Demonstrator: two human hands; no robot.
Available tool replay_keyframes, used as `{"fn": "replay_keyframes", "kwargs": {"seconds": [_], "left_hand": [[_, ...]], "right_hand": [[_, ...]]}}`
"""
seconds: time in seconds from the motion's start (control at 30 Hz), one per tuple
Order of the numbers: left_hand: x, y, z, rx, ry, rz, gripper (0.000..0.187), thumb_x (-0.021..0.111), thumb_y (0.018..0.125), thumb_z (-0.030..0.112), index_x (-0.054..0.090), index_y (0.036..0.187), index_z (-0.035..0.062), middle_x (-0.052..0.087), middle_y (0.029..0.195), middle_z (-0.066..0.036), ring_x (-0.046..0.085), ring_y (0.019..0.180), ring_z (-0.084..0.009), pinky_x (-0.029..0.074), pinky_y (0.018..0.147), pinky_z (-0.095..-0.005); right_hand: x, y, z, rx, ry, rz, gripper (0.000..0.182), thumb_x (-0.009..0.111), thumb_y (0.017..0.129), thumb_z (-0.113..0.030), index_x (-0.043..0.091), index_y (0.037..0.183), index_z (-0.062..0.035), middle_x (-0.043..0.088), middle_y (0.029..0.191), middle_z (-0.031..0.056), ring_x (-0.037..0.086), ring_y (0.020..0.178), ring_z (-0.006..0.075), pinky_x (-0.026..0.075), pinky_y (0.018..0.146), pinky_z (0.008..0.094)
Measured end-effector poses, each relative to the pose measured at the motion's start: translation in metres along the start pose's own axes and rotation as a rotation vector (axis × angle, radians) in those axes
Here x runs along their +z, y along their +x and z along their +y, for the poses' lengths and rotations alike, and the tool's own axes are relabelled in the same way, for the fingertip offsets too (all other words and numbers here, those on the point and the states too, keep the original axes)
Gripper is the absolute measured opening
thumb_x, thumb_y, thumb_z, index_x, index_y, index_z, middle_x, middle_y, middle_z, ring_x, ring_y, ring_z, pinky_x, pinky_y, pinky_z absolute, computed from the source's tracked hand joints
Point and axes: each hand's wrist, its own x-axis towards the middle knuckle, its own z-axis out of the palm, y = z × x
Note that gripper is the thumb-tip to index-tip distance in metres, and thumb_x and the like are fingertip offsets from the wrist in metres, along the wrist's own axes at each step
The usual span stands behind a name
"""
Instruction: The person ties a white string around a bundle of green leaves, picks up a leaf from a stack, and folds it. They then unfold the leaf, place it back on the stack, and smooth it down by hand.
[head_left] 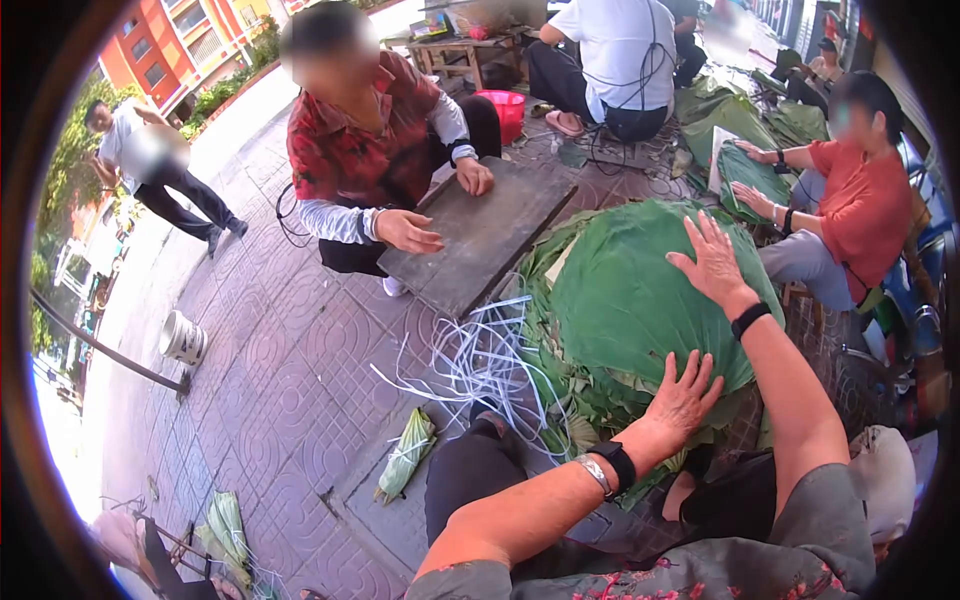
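Resting flat with fingers spread, the left hand (685, 395) presses on the near edge of a big round green leaf (630, 290), while the right hand (712, 262) lies open-palmed on its far right side; neither closes around anything. The leaf is smooth, domed and broad, topping a thick stack of leaves (560, 400) on the paved ground. White plastic strips (480, 365) sprawl just left of the stack. Beyond them, a crouching person's hands rest on a grey wooden board (480, 235).
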Motion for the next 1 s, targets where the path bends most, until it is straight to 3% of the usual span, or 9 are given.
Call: {"fn": "replay_keyframes", "kwargs": {"seconds": [0.1,0.33,0.37,0.47,0.5,0.6,0.67,0.83,1.0], "left_hand": [[-0.028,-0.002,-0.001,-0.009,-0.085,-0.039,0.074,0.068,0.075,0.019,0.041,0.142,0.0033,0.035,0.147,-0.028,0.032,0.138,-0.0445,0.027,0.107,-0.0657],[-0.037,-0.004,0.005,0.027,-0.121,0.068,0.064,0.072,0.078,0.024,0.049,0.133,0.0017,0.042,0.142,-0.026,0.038,0.136,-0.0392,0.027,0.111,-0.0602],[-0.041,-0.004,-0.001,0.004,-0.127,0.124,0.059,0.071,0.079,0.023,0.051,0.13,0.0009,0.047,0.137,-0.025,0.043,0.131,-0.0386,0.032,0.109,-0.0566],[-0.061,-0.001,-0.025,-0.159,-0.342,0.261,0.035,0.068,0.084,0.018,0.061,0.113,0.0003,0.063,0.113,-0.019,0.059,0.11,-0.0346,0.046,0.094,-0.0444],[-0.065,-0.001,-0.032,-0.201,-0.338,0.315,0.025,0.066,0.086,0.016,0.063,0.106,0.0008,0.065,0.103,-0.017,0.061,0.1,-0.033,0.048,0.087,-0.0418],[-0.075,-0.001,-0.04,-0.405,-0.386,0.453,0.01,0.065,0.09,0.013,0.065,0.09,0.0026,0.066,0.086,-0.012,0.065,0.082,-0.0293,0.051,0.074,-0.0373],[-0.077,0.0,-0.037,-0.345,-0.39,0.538,0.009,0.067,0.089,0.011,0.065,0.088,0.0021,0.066,0.082,-0.011,0.064,0.076,-0.0286,0.051,0.072,-0.0362],[-0.069,-0.006,-0.004,0.0,-0.313,0.387,0.025,0.074,0.08,0.012,0.063,0.101,0.0042,0.064,0.101,-0.011,0.061,0.093,-0.0303,0.049,0.081,-0.0398],[-0.059,-0.009,0.021,0.163,-0.429,0.113,0.016,0.072,0.08,0.009,0.064,0.092,0.0051,0.064,0.083,-0.009,0.061,0.076,-0.0282,0.049,0.068,-0.0375]], "right_hand": [[-0.005,-0.052,0.01,0.036,0.05,-0.102,0.08,0.057,0.09,-0.058,0.038,0.147,-0.0059,0.029,0.155,0.0223,0.025,0.144,0.0379,0.02,0.116,0.0523],[-0.052,-0.144,0.017,0.001,0.231,0.05,0.059,0.065,0.09,-0.041,0.055,0.13,0.001,0.042,0.145,0.0269,0.035,0.139,0.0411,0.029,0.113,0.0481],[-0.057,-0.155,0.009,-0.076,0.167,0.241,0.046,0.068,0.089,-0.033,0.063,0.117,0.0018,0.058,0.128,0.0256,0.051,0.124,0.0393,0.041,0.103,0.045],[-0.079,-0.165,0.004,0.02,0.379,0.048,0.035,0.068,0.088,-0.03,0.067,0.105,0.0002,0.067,0.105,0.0212,0.063,0.103,0.0361,0.049,0.089,0.0426],[-0.082,-0.163,-0.001,-0.012,0.462,0.136,0.026,0.068,0.087,-0.027,0.068,0.095,-0.0016,0.068,0.088,0.0172,0.065,0.085,0.0353,0.051,0.077,0.0424],[-0.096,-0.16,-0.001,-0.11,0.366,0.227,0.027,0.068,0.087,-0.028,0.068,0.097,-0.0023,0.068,0.09,0.0178,0.065,0.088,0.0355,0.051,0.078,0.0429],[-0.093,-0.158,0.012,-0.086,0.392,0.259,0.028,0.068,0.087,-0.028,0.068,0.097,-0.002,0.068,0.09,0.0176,0.065,0.089,0.0355,0.051,0.078,0.0428],[-0.081,-0.152,0.053,-0.03,0.32,0.353,0.035,0.068,0.086,-0.033,0.067,0.099,0.0002,0.068,0.092,0.019,0.065,0.091,0.0361,0.051,0.08,0.0437],[-0.078,-0.15,0.079,0.084,0.279,0.485,0.029,0.066,0.086,-0.03,0.066,0.093,-0.0014,0.068,0.09,0.0193,0.066,0.089,0.0372,0.051,0.08,0.0453]]}}
